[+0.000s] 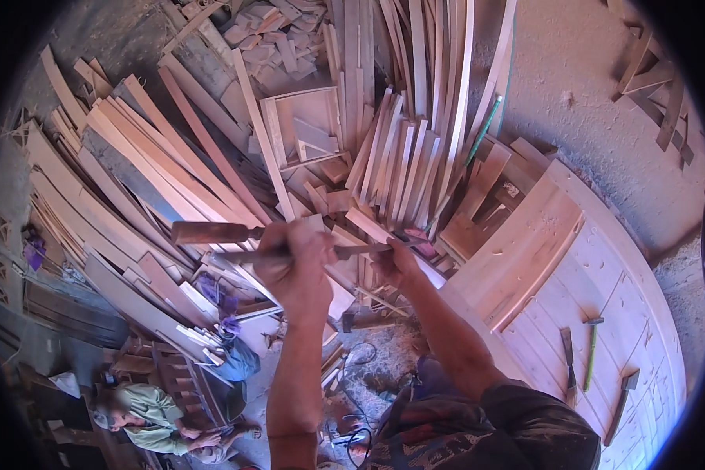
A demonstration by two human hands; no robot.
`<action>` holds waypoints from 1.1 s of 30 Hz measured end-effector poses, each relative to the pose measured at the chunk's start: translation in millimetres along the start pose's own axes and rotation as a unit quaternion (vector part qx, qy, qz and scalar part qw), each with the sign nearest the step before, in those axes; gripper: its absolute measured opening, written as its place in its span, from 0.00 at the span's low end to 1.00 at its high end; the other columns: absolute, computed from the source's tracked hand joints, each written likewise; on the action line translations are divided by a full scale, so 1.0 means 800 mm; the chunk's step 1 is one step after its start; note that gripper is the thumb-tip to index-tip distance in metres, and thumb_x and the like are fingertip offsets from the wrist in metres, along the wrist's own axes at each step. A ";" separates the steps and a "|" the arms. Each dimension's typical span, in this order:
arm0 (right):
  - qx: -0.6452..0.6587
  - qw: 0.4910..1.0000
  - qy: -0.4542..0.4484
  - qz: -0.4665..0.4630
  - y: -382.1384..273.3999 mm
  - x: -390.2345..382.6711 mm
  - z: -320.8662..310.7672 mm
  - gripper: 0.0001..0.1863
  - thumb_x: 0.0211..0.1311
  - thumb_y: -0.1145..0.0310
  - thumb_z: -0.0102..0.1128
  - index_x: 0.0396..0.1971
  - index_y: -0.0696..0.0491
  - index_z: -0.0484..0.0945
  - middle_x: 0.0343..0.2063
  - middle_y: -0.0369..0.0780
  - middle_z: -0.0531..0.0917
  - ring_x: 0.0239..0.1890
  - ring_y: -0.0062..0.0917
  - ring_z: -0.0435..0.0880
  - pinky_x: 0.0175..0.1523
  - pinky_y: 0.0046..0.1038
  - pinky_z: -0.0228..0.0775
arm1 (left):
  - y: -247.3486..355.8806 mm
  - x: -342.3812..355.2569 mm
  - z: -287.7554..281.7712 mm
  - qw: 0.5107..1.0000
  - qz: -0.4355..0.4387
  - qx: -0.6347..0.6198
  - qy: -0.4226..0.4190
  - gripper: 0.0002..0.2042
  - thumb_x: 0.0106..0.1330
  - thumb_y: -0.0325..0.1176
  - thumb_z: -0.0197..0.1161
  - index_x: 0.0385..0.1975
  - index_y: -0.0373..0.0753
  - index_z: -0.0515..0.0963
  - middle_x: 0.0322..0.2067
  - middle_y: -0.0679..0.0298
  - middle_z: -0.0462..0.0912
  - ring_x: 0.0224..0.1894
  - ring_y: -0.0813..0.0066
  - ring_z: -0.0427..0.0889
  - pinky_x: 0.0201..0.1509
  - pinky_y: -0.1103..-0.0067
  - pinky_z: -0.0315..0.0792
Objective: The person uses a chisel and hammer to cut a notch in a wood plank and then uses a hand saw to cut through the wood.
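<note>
In front of me, my left hand [294, 266] is closed round a chisel with a brown wooden handle [215, 233], which points left. A narrow dark bar [360, 250] also passes through this grip, sticking out on both sides. Whether it is the chisel's blade or a separate tool is blurred. On its right, my right hand [395, 264] has its fingers closed at the bar's far end. Both hands are held up above the stacked wood.
To the right lies a large planked wooden panel [548, 321] carrying a green-handled hammer [591, 352], a chisel [569, 364] and another dark-bladed tool [622, 403]. Long timber strips [157, 172] are stacked ahead and left. A seated person [153, 419] is at the lower left.
</note>
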State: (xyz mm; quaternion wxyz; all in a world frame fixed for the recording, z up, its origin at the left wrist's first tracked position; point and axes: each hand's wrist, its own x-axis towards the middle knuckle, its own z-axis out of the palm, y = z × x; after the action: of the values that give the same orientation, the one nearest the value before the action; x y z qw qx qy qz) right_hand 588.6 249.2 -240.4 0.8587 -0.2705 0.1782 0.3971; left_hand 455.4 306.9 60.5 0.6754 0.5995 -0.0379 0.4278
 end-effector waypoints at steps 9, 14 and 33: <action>-0.205 0.978 -0.017 0.028 -0.125 0.032 -0.016 0.36 0.73 0.40 0.31 0.44 0.59 0.77 0.35 0.43 0.84 0.30 0.28 0.82 0.38 0.34 0.77 | -0.099 0.107 0.123 0.992 -0.082 0.039 -0.084 0.16 0.65 0.40 0.70 0.20 0.38 0.75 0.15 0.72 0.74 0.17 0.86 0.71 0.20 0.84 0.65; -0.418 0.897 0.110 -0.095 -0.198 -0.008 0.008 0.39 0.73 0.38 0.28 0.48 0.61 0.76 0.36 0.50 0.86 0.36 0.34 0.85 0.42 0.37 0.79 | -0.153 0.145 0.205 0.991 -0.009 0.024 -0.129 0.18 0.64 0.44 0.71 0.20 0.37 0.77 0.15 0.73 0.74 0.15 0.85 0.72 0.18 0.83 0.66; -0.526 0.644 0.235 -0.503 -0.442 0.149 0.022 0.23 0.71 0.47 0.49 0.40 0.55 0.73 0.24 0.50 0.83 0.31 0.46 0.87 0.35 0.45 0.75 | -0.343 0.140 0.068 0.941 -0.085 0.234 -0.227 0.31 0.71 0.30 0.60 0.71 0.34 0.54 0.64 0.52 0.67 0.65 0.64 0.70 0.68 0.73 0.63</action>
State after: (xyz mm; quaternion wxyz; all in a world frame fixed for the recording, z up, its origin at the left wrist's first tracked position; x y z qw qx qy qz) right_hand 939.6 139.0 -174.4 0.5690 -0.8088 -0.0282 -0.1457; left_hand 721.9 344.1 -74.4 0.5230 0.8231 -0.0383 0.2182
